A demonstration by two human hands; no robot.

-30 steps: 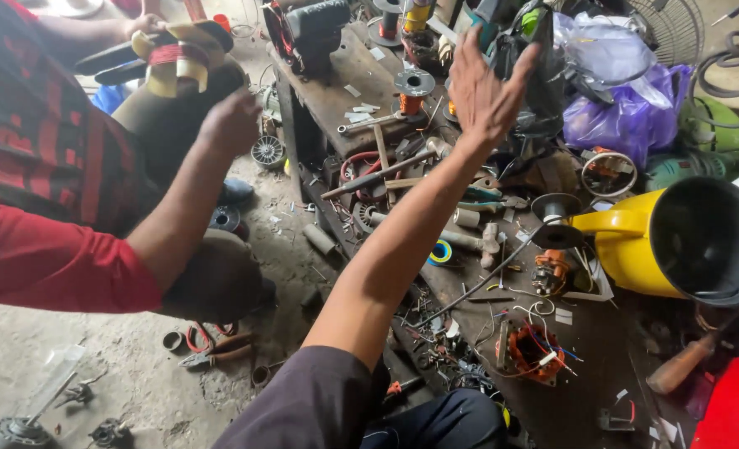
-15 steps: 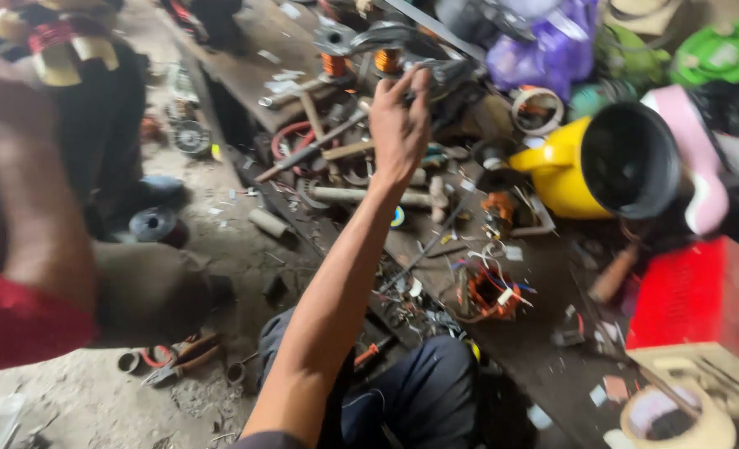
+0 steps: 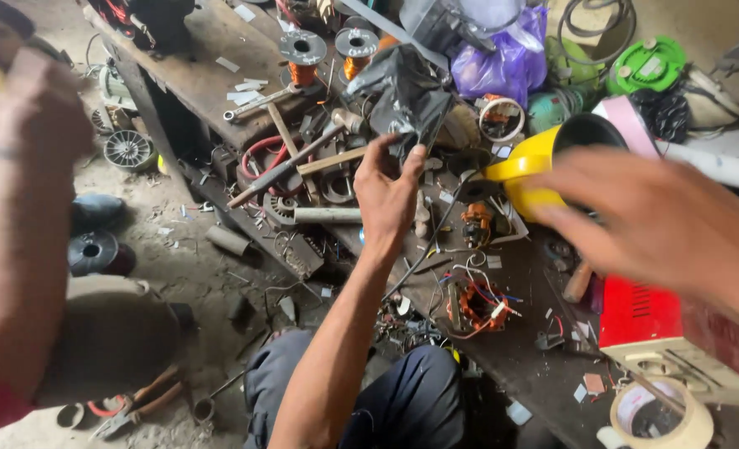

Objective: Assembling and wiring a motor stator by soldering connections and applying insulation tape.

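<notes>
Bench crammed with motor scrap. Left hand (image 3: 390, 195), left of the yellow jug (image 3: 529, 170), has its fingertips on the black crumpled bag (image 3: 403, 96). Whether it has pinched it, I can't tell. Right hand (image 3: 660, 224) over the jug is splayed and empty, blurred. Best to lift slowly, clear of the thin cable (image 3: 423, 249). The co-worker's arm (image 3: 29, 166), far left of the jug, is cut off.

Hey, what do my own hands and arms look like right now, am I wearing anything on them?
Your left hand is bare: no glove, ring or watch shows, and the forearm is unsleeved down to the frame's edge. Your right hand is motion-blurred, but also looks gloveless and sleeveless.
</notes>
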